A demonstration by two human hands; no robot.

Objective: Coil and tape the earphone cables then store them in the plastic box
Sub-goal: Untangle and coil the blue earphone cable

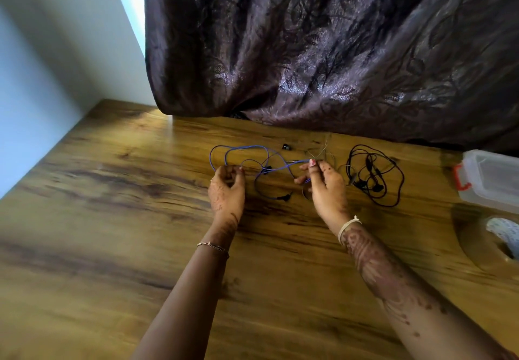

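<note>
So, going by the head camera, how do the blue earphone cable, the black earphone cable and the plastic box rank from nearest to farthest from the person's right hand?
1. blue earphone cable: pinched by the right hand itself, trailing off to its left.
2. black earphone cable: a loose tangle on the table, just to the hand's right.
3. plastic box: at the picture's far right edge.

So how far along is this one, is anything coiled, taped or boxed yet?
Nothing looks done: the black cable lies in a loose untaped tangle, apart from the plastic box. In hand: the left hand and right hand each hold the blue cable, which is spread in open loops. Remaining: coiling and taping every cable, using the tape roll, then boxing them.
</note>
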